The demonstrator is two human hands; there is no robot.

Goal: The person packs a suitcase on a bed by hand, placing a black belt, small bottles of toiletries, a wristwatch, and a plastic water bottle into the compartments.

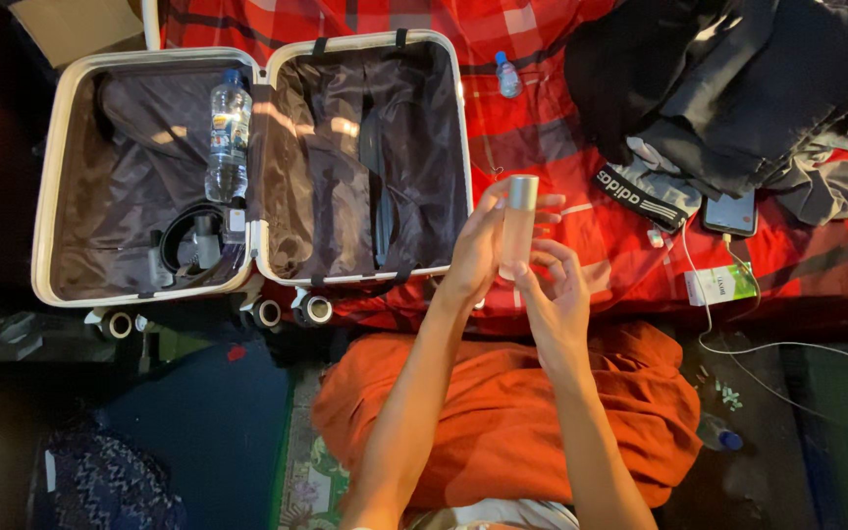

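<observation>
Both hands hold up a slim frosted cylinder bottle with a silver cap (518,218) over the edge of a red plaid bed. My left hand (478,250) wraps its side from the left. My right hand (558,287) pinches its lower end with the fingertips. An open cream suitcase (265,231) with dark lining lies to the left on the bed. A clear water bottle (228,128) and a coiled black belt (191,238) lie in the suitcase's left half.
A pile of dark clothes (738,88) covers the bed's right side, with a phone (730,212) on a white cable and a small white-green box (720,284) beside it. A small bottle (507,75) lies near the suitcase top. Orange cloth (503,412) covers my lap.
</observation>
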